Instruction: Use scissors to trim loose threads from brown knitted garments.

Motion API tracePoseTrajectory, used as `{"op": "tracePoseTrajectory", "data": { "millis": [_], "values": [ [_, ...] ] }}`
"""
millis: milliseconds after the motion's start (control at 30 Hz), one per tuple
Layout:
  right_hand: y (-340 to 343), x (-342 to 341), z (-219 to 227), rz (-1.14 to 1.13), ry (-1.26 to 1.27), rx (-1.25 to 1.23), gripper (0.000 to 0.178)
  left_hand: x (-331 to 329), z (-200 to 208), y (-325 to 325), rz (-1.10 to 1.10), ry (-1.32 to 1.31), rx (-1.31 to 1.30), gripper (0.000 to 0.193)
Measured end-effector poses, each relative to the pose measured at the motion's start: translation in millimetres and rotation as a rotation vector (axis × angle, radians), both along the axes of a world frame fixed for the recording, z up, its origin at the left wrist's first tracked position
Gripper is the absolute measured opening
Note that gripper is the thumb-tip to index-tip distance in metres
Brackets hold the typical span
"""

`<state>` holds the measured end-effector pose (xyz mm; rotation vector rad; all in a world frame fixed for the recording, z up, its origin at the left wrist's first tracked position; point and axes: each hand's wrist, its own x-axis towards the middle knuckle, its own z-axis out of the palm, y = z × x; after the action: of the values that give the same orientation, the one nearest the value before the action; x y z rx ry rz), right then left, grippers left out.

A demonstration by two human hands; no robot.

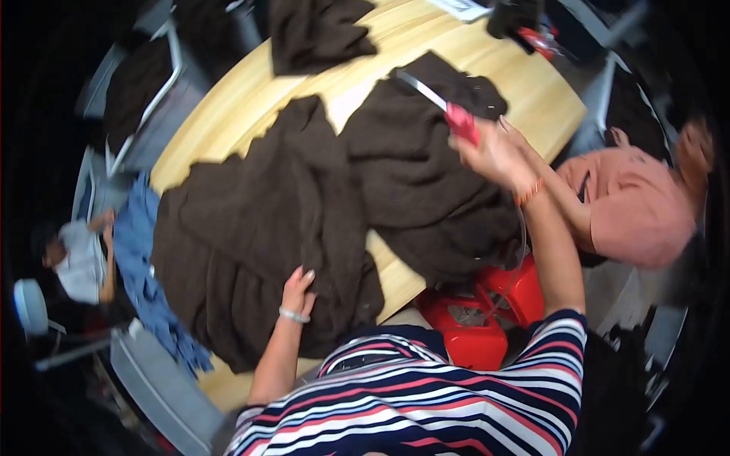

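Note:
My left hand (295, 292) lies against a dark brown cloth piece (243, 205) heaped on the near left of the table, its fingers slightly apart. Raised over a second dark brown cloth piece (426, 167), my right hand (494, 156) is closed round a red-handled tool (461, 121) with a slim, pale, straight shaft. The shaft slants up and left, and its tip is near the far part of that cloth. Motion blurs the tool, so its exact kind is unclear. A thin cord seems to hang beside my right forearm.
Another brown cloth (315, 34) lies across the pale wooden table (220, 114). A person in a pink shirt (639, 205) reaches in from the right, beside my right arm. A person in white (80, 262) is at left, near blue cloth (141, 258). Red stools (475, 346) stand below the edge.

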<state>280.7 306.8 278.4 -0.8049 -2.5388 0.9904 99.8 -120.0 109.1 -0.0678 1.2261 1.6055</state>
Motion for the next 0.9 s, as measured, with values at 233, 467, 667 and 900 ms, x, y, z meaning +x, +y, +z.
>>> {"op": "tracePoseTrajectory", "data": {
  "millis": [233, 467, 667, 900],
  "values": [
    [-157, 2, -63, 0.387, -0.474, -0.141, 0.03, 7, -21, -15, 0.142, 0.033, 0.012, 0.037],
    [-246, 16, -43, 0.635, -0.564, -0.084, 0.026, 17, -32, -32, 0.143, 0.101, 0.022, 0.03],
    [-272, 11, -30, 0.681, -0.555, -0.09, 0.026, 11, -44, -36, 0.112, 0.126, 0.075, 0.033],
    [-282, 12, -29, 0.289, -0.534, -0.118, 0.024, -12, -23, -14, 0.172, 0.052, 0.081, 0.044]
  ]
}}
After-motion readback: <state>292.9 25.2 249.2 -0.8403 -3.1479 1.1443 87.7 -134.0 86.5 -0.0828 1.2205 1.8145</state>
